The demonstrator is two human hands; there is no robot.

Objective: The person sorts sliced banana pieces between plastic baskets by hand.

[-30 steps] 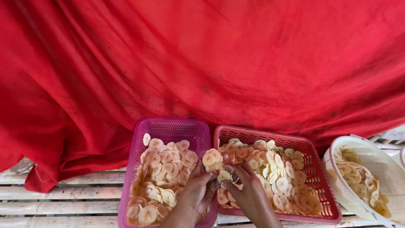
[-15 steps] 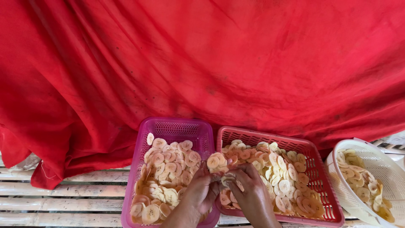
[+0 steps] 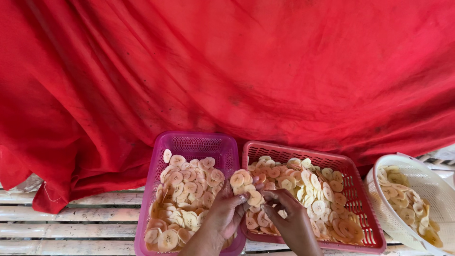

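Banana slices held between two baskets.
Left hand fingers curled around a small stack of slices over the pink basket rim; right hand fingertips pinched at slices in the red basket, on bamboo slats under red cloth.

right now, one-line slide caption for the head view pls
Left hand and right hand handle banana slices between pink basket and red basket.

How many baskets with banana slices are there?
3. A purple basket on the left, by the left hand; a red basket in the middle, under the right hand; a white round basket at the right edge, partly cut off.
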